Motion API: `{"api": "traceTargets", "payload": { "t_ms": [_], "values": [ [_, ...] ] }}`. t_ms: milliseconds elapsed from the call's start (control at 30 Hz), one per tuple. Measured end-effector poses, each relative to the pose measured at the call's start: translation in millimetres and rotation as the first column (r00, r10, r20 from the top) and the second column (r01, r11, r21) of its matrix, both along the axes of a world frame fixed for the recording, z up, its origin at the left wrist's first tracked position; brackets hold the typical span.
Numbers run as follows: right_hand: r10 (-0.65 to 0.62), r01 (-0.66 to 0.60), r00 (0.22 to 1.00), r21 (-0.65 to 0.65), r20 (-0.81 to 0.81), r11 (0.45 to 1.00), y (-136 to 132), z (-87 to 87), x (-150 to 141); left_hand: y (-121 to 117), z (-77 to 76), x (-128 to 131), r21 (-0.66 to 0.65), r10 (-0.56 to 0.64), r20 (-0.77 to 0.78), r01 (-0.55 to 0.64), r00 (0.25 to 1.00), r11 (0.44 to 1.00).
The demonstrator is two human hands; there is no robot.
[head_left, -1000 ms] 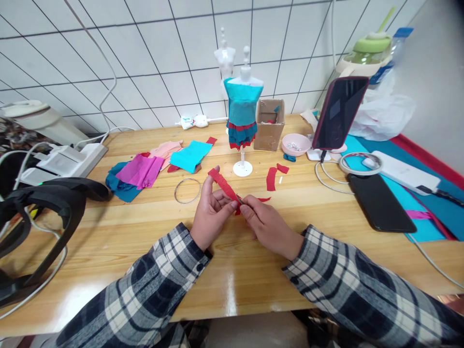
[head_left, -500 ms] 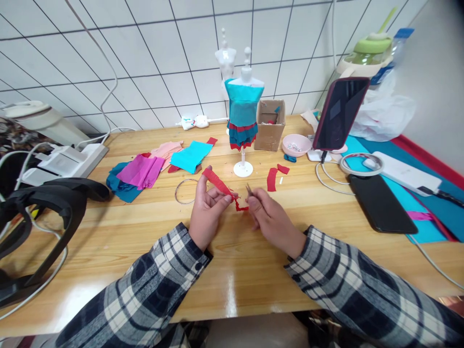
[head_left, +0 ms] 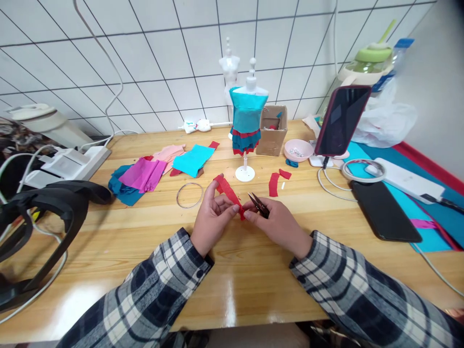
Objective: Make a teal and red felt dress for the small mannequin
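Observation:
My left hand pinches a narrow red crepe strip between thumb and fingers, the strip's upper end lying over the raised index finger. At the strip's lower end, the thumb and fingertip of my right hand pinch it too. Tucked in that right hand is a small dark two-bladed tool, like thread snips, its tips apart and pointing up and away. Beyond the hands stands a white mini dress form wearing a turquoise top and a ruffled teal and red skirt. Red scraps lie right of its base.
Left of the form are turquoise, magenta and peach pieces, with a metal ring nearer. A cardboard box, pink bead bowl, propped phone and black phone stand or lie right. A black headset sits left.
My right hand has moved in to pinch the strip's lower end beside my left hand. The tool has turned back into my right palm. The view has shifted slightly.

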State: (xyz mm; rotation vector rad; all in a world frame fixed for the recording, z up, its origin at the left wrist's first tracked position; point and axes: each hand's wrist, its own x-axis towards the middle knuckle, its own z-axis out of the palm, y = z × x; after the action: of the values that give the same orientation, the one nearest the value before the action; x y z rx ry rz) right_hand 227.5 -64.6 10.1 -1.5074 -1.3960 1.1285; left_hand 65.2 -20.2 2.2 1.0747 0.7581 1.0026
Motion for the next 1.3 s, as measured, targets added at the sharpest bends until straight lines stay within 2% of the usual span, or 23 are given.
{"api": "traceTargets", "payload": {
  "t_ms": [133, 433, 567, 733, 867, 1033, 1100, 1200, 1300],
  "values": [
    [0.020, -0.020, 0.998, -0.004, 0.065, 1.000, 2.3, 1.3, 1.7, -0.1, 0.9, -0.2, -0.013, -0.001, -0.012, 0.000, 1.000, 1.000],
    [-0.050, 0.049, 0.998, 0.029, 0.041, 0.998, 5.2, -4.8, 8.2, 1.0, -5.8, -1.5, -0.039, 0.062, 0.049, -0.060, 0.997, 0.997],
    [-0.136, 0.131, 0.989, 0.088, 0.063, 0.988, 5.6, -3.3, 10.7, -1.4, -2.6, -1.8, -0.065, -0.045, 0.054, 0.048, 0.998, 0.997],
    [0.057, -0.061, 0.994, -0.041, -0.098, 0.997, 2.3, 2.4, 7.3, -7.2, -1.4, -1.9, -0.067, -0.189, 0.047, 0.192, 0.981, 0.979],
    [-0.039, 0.038, 0.999, -0.029, -0.003, 0.999, 3.3, -0.8, 6.7, -7.5, -2.7, -2.2, -0.032, -0.177, 0.051, 0.179, 0.983, 0.983],
    [-0.241, 0.240, 0.958, -0.026, -0.155, 0.970, 7.8, -4.5, 13.0, -4.3, -1.9, -2.0, -0.016, -0.135, 0.088, 0.137, 0.987, 0.990],
    [-0.194, 0.192, 0.966, -0.027, -0.172, 0.981, 7.3, -3.1, 13.0, -4.1, -1.3, -1.9, -0.025, -0.135, 0.095, 0.138, 0.986, 0.990],
    [-0.020, 0.019, 0.993, -0.013, -0.120, 1.000, 4.2, -1.0, 8.5, -5.2, -0.5, -1.7, -0.041, -0.145, 0.076, 0.148, 0.987, 0.988],
    [0.008, -0.012, 0.995, -0.033, -0.100, 0.999, 2.0, -2.5, 3.7, -6.4, 0.2, -1.5, -0.045, -0.175, 0.070, 0.178, 0.982, 0.983]
  ]
}}
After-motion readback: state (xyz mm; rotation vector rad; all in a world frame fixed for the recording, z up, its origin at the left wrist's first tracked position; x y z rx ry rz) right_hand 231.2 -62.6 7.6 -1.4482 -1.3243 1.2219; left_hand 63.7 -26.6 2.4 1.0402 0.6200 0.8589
